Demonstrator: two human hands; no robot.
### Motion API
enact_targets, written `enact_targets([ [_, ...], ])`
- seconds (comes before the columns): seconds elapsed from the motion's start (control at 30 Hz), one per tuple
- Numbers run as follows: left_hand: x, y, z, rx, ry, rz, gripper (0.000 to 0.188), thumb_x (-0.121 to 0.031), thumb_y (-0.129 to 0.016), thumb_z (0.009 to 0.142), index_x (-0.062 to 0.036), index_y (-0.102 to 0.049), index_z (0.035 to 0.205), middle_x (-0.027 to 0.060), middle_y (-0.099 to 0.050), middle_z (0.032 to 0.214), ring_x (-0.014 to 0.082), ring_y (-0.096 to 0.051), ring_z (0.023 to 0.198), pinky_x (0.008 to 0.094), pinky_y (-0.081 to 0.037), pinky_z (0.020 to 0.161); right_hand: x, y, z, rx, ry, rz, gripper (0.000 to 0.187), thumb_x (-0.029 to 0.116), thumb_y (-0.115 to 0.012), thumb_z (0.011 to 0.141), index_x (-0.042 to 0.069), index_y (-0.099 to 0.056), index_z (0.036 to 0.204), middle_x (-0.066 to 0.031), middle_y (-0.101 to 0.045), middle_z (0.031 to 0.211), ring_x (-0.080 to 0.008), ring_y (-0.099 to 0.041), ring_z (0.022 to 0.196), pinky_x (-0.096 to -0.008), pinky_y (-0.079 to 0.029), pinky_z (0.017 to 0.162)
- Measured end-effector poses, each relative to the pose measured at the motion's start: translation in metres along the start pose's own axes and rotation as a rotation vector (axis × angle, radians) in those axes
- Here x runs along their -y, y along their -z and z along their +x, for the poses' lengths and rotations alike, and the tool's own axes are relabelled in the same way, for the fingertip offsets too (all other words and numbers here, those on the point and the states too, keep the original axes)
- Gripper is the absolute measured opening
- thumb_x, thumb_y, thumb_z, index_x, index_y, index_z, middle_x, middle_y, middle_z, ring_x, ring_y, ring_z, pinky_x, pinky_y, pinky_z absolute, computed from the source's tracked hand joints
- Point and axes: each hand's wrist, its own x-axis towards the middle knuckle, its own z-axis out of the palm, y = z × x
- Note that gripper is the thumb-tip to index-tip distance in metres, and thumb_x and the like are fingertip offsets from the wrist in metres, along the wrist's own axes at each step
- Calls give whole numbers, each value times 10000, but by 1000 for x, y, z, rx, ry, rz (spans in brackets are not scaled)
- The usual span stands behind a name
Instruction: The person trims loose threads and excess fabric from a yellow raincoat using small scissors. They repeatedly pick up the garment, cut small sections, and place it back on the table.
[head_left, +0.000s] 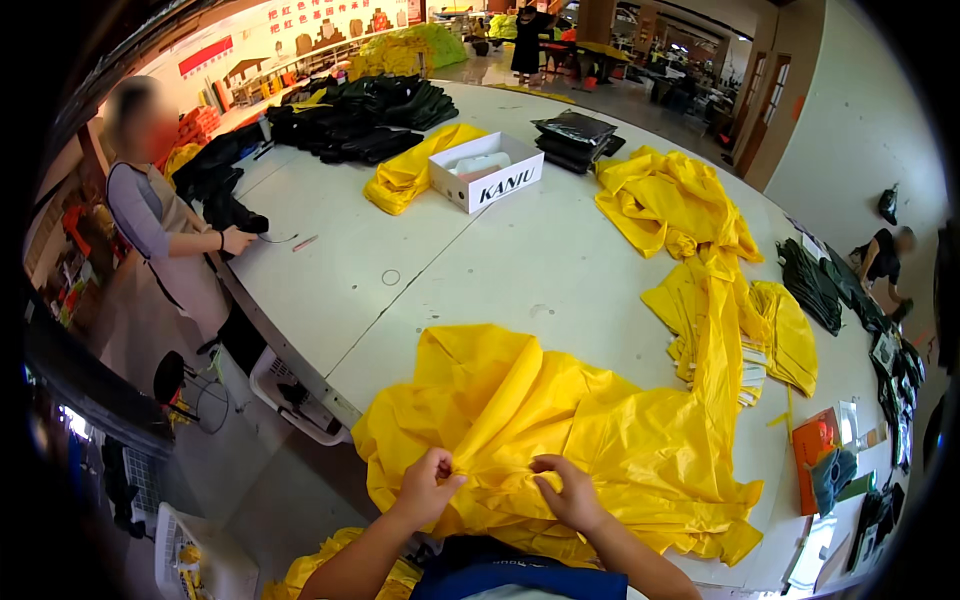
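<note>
A large piece of shiny yellow fabric (pixel 610 425), like thin waterproof cloth, lies crumpled over the near edge of the table (pixel 480 290). My left hand (pixel 428 488) pinches a gathered fold of it between thumb and fingers. A short way to the right, my right hand (pixel 570 496) grips the same fold with thumb and forefinger. Between the two hands the cloth is bunched into small creases. Whether it is a finished garment I cannot tell. One long strip of the fabric runs up the right side toward another yellow heap (pixel 680 200).
A white box (pixel 486 172) with a bottle inside stands mid-table, beside folded yellow cloth (pixel 425 168) and black plastic packets (pixel 575 138). Black garments (pixel 360 115) are piled at the far left. A co-worker (pixel 165 220) stands at the left edge. An orange box (pixel 817 455) is at right.
</note>
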Motion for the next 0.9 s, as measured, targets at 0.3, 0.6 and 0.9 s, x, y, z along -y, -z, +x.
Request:
enact_targets([
  [0.3,-29,34,64,-96,16,-298,353,-30,-636,816,-46,-466,1126,2,-536,938,90,-497,821,239,-423,764,-127,220,-147,-774,-536,-814,353,96,-658,813,6,-527,1127,-157,-579,1100,-347,-519,1070,-425,-405,929],
  [0.6,-64,-93,90,148,-349,424,597,15,-642,756,-27,-418,1309,174,-440,1321,339,-405,1244,396,-307,1058,-166,237,-276,-1174,-1038,-301,446,261,-630,868,-16,-526,1202,-208,-573,1157,-308,-532,1094,-371,-411,939],
  [0.9,-125,-376,1,1099,-618,276,549,-140,-650,800,-37,-434,1294,176,-448,1305,353,-423,1217,397,-359,1030,-148,254,-292,-785,-1026,275,313,147,-652,838,12,-555,1103,-83,-623,973,-165,-586,891,-288,-460,810],
])
